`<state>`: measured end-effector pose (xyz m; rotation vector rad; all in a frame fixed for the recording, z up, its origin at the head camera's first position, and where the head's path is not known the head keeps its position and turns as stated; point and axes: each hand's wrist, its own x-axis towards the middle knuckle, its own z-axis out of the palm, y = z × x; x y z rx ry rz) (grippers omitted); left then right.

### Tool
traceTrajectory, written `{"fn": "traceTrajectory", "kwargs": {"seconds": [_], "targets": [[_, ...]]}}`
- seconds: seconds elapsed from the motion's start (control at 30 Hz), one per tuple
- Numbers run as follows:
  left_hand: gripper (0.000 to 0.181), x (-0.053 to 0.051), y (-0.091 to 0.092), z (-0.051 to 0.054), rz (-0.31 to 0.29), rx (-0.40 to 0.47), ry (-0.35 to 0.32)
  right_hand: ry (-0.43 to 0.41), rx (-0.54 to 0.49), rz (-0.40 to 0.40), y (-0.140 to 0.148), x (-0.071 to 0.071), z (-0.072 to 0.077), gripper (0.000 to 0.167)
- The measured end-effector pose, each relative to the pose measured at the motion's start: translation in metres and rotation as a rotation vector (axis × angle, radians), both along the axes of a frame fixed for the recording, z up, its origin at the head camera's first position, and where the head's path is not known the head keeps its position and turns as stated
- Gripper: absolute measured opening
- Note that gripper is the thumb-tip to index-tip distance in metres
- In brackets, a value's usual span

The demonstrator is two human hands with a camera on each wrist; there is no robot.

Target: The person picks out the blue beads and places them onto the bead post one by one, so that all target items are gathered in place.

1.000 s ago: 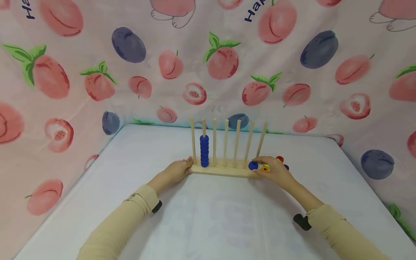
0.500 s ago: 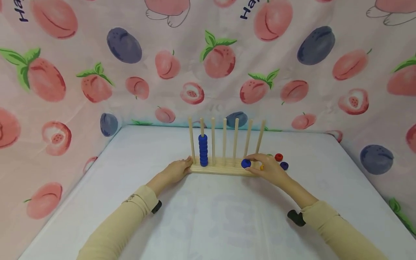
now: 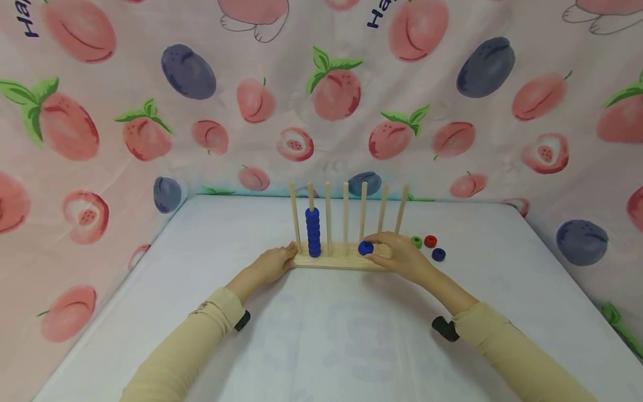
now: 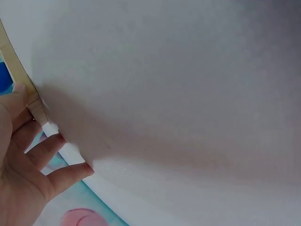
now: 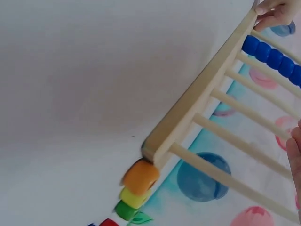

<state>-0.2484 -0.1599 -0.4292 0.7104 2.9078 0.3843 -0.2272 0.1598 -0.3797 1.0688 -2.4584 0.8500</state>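
A wooden peg rack (image 3: 331,261) stands on the table, with a row of upright pegs. Blue beads (image 3: 313,233) are stacked on its second peg from the left. At the rack's left end my left hand (image 3: 271,265) holds the base; in the left wrist view that hand (image 4: 26,174) has its thumb on the base, other fingers spread past the end. Between thumb and fingertips of my right hand (image 3: 407,257) a blue bead (image 3: 365,248) is pinched, in front of the pegs right of centre. Only a sliver of the right hand (image 5: 295,155) shows in its wrist view.
Right of the rack lie loose beads: green (image 3: 416,242), red (image 3: 430,241) and dark blue (image 3: 438,254). The right wrist view also shows an orange bead (image 5: 141,177) and a yellow bead (image 5: 134,197) by the rack's end. A fruit-print cloth (image 3: 296,100) hangs behind.
My right hand has carried the blue bead leftward along the rack, uncovering the loose beads at the right. The left hand stays at the rack's end. The head view shifts slightly.
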Motion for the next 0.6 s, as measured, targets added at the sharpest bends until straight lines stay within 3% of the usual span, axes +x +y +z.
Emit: {"fn": "traceTrajectory", "kwargs": {"seconds": [0.33,0.6], "targets": [[0.049,-0.001,-0.002,0.003,0.008,0.001,-0.016,0.106,-0.01,0.053,-0.023,-0.007,0.01,0.033],[0.048,0.003,0.001,-0.003,0.015,0.002,0.01,0.052,-0.033,0.027,-0.04,-0.008,0.023,0.034]]}}
